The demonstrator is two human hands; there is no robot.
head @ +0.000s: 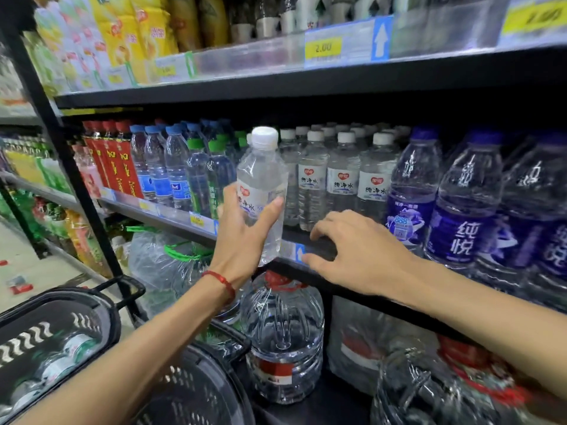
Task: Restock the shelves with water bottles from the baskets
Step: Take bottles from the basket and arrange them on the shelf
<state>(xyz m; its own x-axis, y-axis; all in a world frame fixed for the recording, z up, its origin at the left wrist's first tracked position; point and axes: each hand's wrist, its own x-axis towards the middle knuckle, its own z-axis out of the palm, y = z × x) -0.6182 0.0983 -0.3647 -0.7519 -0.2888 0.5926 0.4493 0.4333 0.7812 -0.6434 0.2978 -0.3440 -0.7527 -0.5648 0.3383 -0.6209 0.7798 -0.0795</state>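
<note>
My left hand point(244, 228) grips a clear white-capped water bottle point(263, 167) upright, just in front of the middle shelf point(322, 273). Matching white-capped bottles point(343, 179) stand in rows on that shelf right behind it. My right hand point(359, 250) rests on the shelf's front edge with fingers spread and holds nothing. A black basket point(61, 329) at lower left holds several bottles. A second black basket point(196, 391) sits under my left forearm; its contents are hidden.
Purple-labelled water bottles point(460, 207) fill the shelf's right side; blue-capped and green-capped bottles point(181, 170) and red-labelled drinks point(119, 161) fill the left. Large water jugs point(285, 338) stand on the bottom shelf. The top shelf point(306, 78) carries price tags and packaged drinks.
</note>
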